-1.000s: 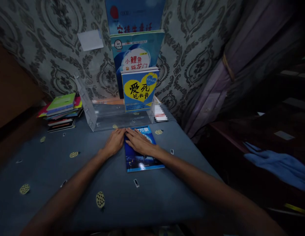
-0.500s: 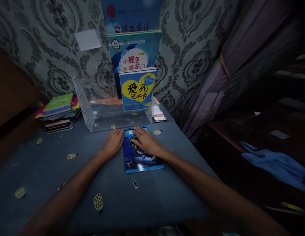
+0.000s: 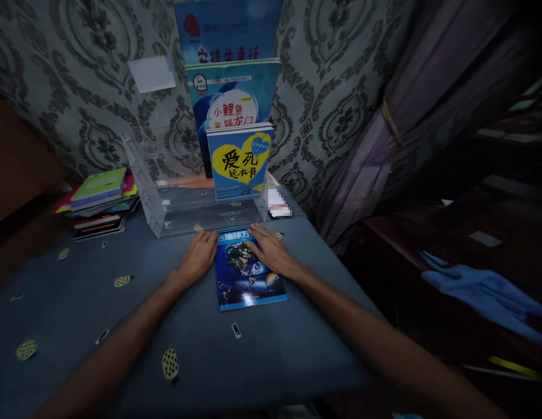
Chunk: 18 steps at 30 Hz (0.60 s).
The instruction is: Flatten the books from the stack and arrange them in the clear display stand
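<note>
A blue book with the Earth on its cover lies flat on the cloth-covered table. My left hand rests along its upper left edge, fingers stretched out and close together. My right hand lies over its upper right edge with the fingers extended, hiding part of the title. Just beyond stands a clear acrylic book rack. At the rack's right side a blue book with a yellow heart stands in front, a teal book behind it, and a taller blue book at the back.
A pile of books and booklets sits left of the rack. A white card is near the wall above the rack. To the right are a tied purple curtain and a blue cloth on a dark surface.
My right hand has slid right across the cover towards the book's edge, uncovering more of the title and the Earth picture. My left hand stays at the left edge. The view has shifted slightly.
</note>
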### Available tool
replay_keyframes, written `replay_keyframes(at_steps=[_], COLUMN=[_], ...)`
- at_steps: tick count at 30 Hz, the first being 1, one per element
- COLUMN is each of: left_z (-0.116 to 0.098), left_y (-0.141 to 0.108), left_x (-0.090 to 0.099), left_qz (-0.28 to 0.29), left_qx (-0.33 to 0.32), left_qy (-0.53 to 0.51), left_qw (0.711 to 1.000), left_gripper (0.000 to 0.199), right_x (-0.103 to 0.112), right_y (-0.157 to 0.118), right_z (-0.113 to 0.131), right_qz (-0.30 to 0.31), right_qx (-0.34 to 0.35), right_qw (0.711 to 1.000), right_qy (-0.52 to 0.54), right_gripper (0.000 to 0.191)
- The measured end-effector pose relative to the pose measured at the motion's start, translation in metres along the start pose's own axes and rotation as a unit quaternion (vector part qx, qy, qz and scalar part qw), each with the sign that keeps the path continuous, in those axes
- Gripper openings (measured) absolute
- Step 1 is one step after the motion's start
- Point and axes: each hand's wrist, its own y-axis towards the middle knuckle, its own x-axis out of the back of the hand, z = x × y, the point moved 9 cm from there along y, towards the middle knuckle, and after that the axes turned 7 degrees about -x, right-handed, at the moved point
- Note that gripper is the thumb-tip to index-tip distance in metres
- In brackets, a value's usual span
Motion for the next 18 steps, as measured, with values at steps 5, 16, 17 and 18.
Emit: replay_keyframes(at_steps=[5,16,17,18], left_z=[0.0040,0.0039,0.0035,0.0029], left_y=[-0.0031,-0.0046,-0.0040,-0.0033], left_x=[-0.0021,-0.0084,-0.0082,-0.0076], left_qz=[-0.020,-0.024,-0.021,-0.018], left_qx=[0.003,-0.031,-0.033,-0.034], left_qy=[-0.023,-0.065,-0.064,-0.062], left_qw=[1.000,0.997,0.997,0.997], left_gripper=[0.029,0.034,0.034,0.034], right_x=[0.0008,0.0032,0.0039,0.0044], right_y=[-0.0009,0.0004,0.0003,0.0003], right_z=[-0.0030,-0.0069,-0.0070,-0.0068], right_qz=[-0.016,-0.021,-0.022,-0.021], right_qx=[-0.007,-0.008,-0.010,-0.011], right_qw=[1.000,0.999,0.999,0.999], right_qy=[0.000,0.025,0.024,0.023], right_gripper=[0.045,0.046,0.045,0.045])
